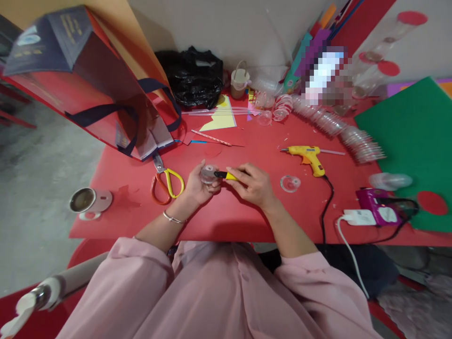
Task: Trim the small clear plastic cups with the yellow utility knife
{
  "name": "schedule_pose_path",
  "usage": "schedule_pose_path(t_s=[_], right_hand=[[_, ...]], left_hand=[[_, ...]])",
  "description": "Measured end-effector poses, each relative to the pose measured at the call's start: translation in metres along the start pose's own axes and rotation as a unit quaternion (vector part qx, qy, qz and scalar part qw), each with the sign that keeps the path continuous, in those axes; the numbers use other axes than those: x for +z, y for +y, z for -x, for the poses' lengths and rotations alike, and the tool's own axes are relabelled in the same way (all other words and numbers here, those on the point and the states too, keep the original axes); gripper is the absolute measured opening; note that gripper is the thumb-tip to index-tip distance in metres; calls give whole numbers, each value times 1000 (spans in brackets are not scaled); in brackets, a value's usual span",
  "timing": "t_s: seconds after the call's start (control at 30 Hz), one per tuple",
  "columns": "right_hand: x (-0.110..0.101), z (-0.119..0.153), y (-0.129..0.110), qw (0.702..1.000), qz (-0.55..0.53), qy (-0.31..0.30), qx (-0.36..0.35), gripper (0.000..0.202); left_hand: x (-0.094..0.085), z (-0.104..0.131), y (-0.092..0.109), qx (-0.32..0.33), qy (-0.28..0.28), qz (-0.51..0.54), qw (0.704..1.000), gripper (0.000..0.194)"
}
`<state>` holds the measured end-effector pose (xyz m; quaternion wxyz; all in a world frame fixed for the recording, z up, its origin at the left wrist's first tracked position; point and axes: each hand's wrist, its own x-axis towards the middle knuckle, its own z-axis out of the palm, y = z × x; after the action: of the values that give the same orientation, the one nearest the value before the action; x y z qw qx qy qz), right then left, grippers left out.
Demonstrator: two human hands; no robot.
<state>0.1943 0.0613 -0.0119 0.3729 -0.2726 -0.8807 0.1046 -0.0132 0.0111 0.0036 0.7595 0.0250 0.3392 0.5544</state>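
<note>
My left hand [198, 186] is closed around a small round piece of transparent plastic [208, 178], held just above the red table. In my right hand [253, 184] is a yellow and black utility knife [230, 176]; its blade lies over the plastic piece. Scissors [168, 184] with one red and one yellow handle rest left of my left hand. Right of my right hand lies another round transparent plastic piece [290, 183], and beyond it a yellow hot glue gun [306, 156] with a glue stick in its back.
A mug [102, 200] stands near the left edge, below a big paper bag [88, 94]. Stacked transparent plastic cups [328, 121] run along the back right. A purple power socket [377, 207] with cords and a green sheet [413, 141] occupy the right side.
</note>
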Motion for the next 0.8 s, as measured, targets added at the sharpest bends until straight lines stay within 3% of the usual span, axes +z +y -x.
schedule_pose_path(t_s=[0.23, 0.47, 0.63, 0.8], right_hand=[[-2, 2, 11, 999, 31, 18, 40, 35], [-2, 1, 6, 1000, 5, -11, 24, 34], [-2, 2, 13, 997, 40, 22, 55, 35], [-3, 1, 6, 999, -16, 32, 15, 36]], left_hand=[[4, 1, 0, -23, -3, -3, 1000, 60], [1, 0, -2, 17, -2, -5, 1000, 49], [2, 0, -4, 26, -6, -35, 999, 49], [2, 0, -4, 28, 10, -24, 999, 44]])
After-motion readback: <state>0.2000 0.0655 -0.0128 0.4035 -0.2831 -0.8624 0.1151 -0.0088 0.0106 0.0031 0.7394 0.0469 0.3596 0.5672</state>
